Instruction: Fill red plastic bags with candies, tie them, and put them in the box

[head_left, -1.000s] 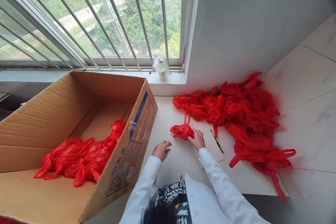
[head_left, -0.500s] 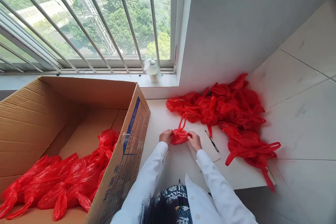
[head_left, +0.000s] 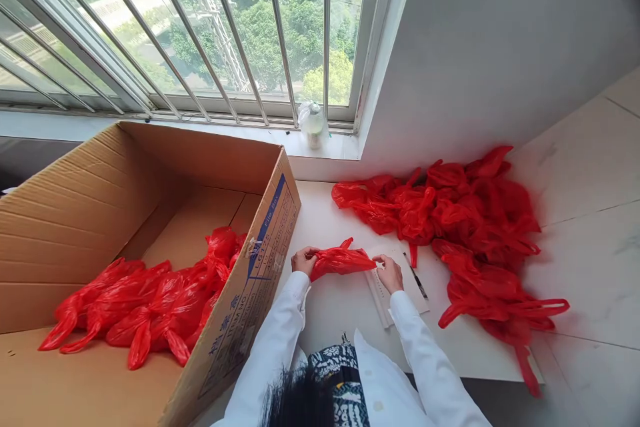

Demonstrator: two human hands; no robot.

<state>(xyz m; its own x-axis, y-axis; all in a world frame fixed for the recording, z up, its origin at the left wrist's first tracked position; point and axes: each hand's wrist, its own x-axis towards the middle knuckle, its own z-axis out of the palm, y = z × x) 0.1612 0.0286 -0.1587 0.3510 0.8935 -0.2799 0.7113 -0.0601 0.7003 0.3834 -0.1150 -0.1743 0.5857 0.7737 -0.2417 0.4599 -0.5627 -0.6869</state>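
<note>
A small red plastic bag point(head_left: 341, 260) is stretched between both my hands over the white table point(head_left: 340, 310). My left hand point(head_left: 303, 259) is closed on its left end, close to the cardboard box point(head_left: 250, 273). My right hand point(head_left: 389, 273) pinches its right end, above a white ruler point(head_left: 376, 288). The big open box on the left holds several tied red bags point(head_left: 150, 303). A loose heap of red bags point(head_left: 460, 227) lies on the table to the right of my hands.
A black pen point(head_left: 416, 278) lies on a sheet of paper by my right hand. A small bottle wrapped in plastic point(head_left: 313, 124) stands on the window sill. Barred window behind, grey wall and tiled floor on the right.
My left hand moved up from the table and took the bag's left end. The bag, first bunched under my right hand, is now pulled out lengthwise between both hands.
</note>
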